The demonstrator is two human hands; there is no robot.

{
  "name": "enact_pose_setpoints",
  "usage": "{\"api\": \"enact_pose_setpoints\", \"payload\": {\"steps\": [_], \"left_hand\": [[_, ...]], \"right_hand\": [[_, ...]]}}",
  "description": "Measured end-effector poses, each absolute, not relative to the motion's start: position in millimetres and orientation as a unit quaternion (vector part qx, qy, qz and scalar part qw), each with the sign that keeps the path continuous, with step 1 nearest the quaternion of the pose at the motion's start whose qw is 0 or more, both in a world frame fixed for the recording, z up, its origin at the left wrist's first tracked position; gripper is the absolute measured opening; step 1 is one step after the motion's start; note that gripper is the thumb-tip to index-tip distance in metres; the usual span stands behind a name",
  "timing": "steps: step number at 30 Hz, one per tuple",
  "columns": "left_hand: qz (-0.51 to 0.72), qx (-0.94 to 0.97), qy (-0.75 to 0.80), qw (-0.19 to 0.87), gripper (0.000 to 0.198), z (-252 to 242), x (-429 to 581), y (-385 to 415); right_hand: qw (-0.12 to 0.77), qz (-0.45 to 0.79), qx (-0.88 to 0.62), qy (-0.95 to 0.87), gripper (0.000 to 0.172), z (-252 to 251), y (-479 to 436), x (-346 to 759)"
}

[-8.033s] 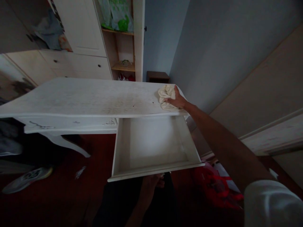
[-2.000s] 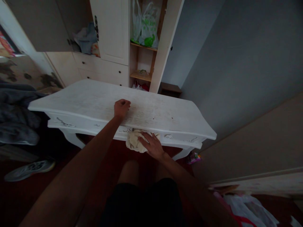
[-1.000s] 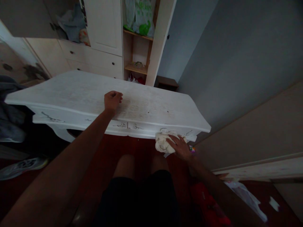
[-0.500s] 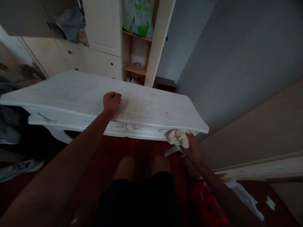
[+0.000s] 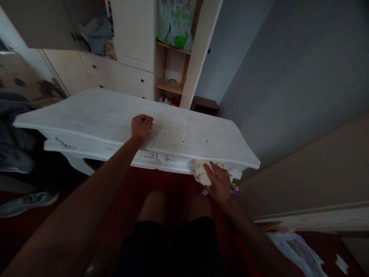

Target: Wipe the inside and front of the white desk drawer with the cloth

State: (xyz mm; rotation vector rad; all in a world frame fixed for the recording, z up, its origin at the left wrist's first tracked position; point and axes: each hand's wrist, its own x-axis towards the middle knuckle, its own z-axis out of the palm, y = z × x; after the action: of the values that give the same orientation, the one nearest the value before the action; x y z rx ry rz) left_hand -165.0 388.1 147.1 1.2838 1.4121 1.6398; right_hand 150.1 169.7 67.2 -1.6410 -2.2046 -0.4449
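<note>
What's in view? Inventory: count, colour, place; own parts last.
desk: 1, white, centre
cloth: 1, cream, against desk front
wardrobe: 1, white, behind desk
printed plastic bags: count unclear, white and green, inside wardrobe
pale fabric: count unclear, bluish, inside wardrobe
low cabinet: 1, brown, behind desk, right
right wall: 1, grey, right of desk
floor: 1, dark red, under desk
shoe: 1, pale, floor, left
fabric heap: 1, grey, left of desk
loose plastic bag: 1, whitish, lower right
shorts: 1, black, bottom centre
knees: 2, bare, centre
left hand: 1, bare, over desk
right hand: 1, bare, on cloth
</note>
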Motion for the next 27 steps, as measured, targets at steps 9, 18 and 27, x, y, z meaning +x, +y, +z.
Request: {"api": "enact_pose_setpoints", "payload": {"steps": [9,18,27], "left_hand": [[0.618,0.487,0.538,0.301,0.012,151.6,-164.1,379.3],[0.628,0.485,0.521,0.314,0.012,150.4,-165.0,379.3],[0.633,0.484,0.519,0.310,0.013,149.9,-166.0,377.9]], "right_hand": [[0.188,-0.090,-0.567,-0.797,0.066,62.9,199.4,59.6],[0.207,-0.047,-0.553,-0.806,0.072,55.8,216.1,-0.8],[0.176,-0.029,-0.519,-0.836,0.077,50.7,211.2,16.6]]}}
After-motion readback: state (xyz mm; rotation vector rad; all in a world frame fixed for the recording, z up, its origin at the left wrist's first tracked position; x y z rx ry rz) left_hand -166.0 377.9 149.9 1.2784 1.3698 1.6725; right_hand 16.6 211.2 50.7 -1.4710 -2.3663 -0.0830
